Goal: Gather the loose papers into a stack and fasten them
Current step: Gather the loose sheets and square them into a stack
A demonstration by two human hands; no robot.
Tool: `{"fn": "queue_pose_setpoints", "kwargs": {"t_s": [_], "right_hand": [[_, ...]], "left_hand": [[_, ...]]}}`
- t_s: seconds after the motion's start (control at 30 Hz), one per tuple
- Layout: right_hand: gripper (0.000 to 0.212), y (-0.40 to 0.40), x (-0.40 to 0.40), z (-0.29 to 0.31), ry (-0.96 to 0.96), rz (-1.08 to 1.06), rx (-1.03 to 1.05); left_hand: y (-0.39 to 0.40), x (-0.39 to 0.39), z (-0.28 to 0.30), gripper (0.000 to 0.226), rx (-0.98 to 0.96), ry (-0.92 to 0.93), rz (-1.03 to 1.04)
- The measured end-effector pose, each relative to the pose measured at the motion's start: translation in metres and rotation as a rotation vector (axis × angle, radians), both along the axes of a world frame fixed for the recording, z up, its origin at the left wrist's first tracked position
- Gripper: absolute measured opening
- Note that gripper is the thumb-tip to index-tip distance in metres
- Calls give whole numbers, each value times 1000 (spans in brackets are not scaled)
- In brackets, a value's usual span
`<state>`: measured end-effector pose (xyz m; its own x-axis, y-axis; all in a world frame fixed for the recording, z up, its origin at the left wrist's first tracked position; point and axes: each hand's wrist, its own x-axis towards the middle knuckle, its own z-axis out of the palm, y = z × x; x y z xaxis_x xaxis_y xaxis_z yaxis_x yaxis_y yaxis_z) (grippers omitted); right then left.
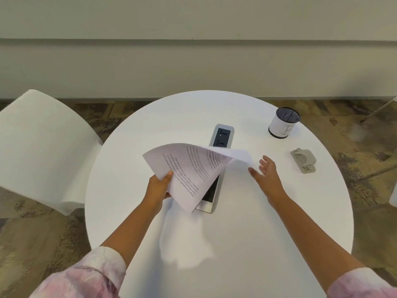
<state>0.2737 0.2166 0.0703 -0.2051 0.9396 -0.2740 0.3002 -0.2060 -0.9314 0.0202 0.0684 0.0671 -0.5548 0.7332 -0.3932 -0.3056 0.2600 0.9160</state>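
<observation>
White papers point(189, 171) pinched in left hand point(158, 186); right hand point(267, 172) spread alongside.

A mesh cup point(283, 122) stands on the round table point(129, 147), beside a white chair point(43, 147).

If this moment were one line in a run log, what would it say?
left hand: holds papers above table | right hand: open, at papers' right corner | stapler: untouched | fastening: not yet done

one cup point(283, 122), one hole punch point(303, 161), one chair point(43, 147)
</observation>
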Motion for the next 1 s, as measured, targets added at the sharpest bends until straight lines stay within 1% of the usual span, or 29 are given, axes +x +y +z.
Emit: {"fn": "queue_pose_setpoints", "kwargs": {"t_s": [0.07,0.1,0.17,0.2,0.23,0.27,0.3,0.33,0.4,0.47,0.53,0.6,0.7,0.73,0.8,0.87,0.93,1.0], "right_hand": [[78,-6,-6,-2,19,-21,-128],[81,-10,-9,-3,65,-14,-234],[83,-16,-17,-6,235,22,-478],[76,-19,-22,-6,322,50,-573],[63,-20,-25,-6,396,84,-628],[45,-22,-29,-5,446,121,-642],[32,-23,-34,-3,482,153,-629],[28,-24,-38,-2,510,168,-596],[33,-23,-44,2,519,130,-513],[36,-21,-46,6,484,60,-441],[37,-19,-44,10,417,35,-395],[38,-19,-41,13,307,54,-333],[42,-16,-31,17,191,89,-236],[42,-15,-27,19,154,111,-203],[40,-12,-21,21,91,166,-148],[38,-10,-18,24,35,211,-94],[40,-9,-18,30,-4,217,-39],[44,-7,-19,37,-7,205,2]], "left_hand": [[-1,4,-1,21,14,-75,17],[-1,7,-1,23,20,-111,21],[-1,14,-1,28,41,-184,42],[0,17,0,29,56,-224,58],[0,21,0,30,71,-266,73],[0,25,0,29,82,-300,82],[0,29,0,30,91,-322,81],[-1,32,0,30,100,-335,68],[-2,38,-1,30,112,-355,41],[-4,41,-2,30,129,-372,26],[-4,40,-2,29,152,-377,9],[-3,33,-1,27,176,-397,19],[-2,13,3,34,217,-512,114],[-2,4,4,35,211,-508,132],[-2,-8,6,34,156,-411,79],[1,-13,9,27,66,-248,-53],[9,-17,16,19,-27,-90,-164],[18,-20,27,21,-83,47,-246]]}}
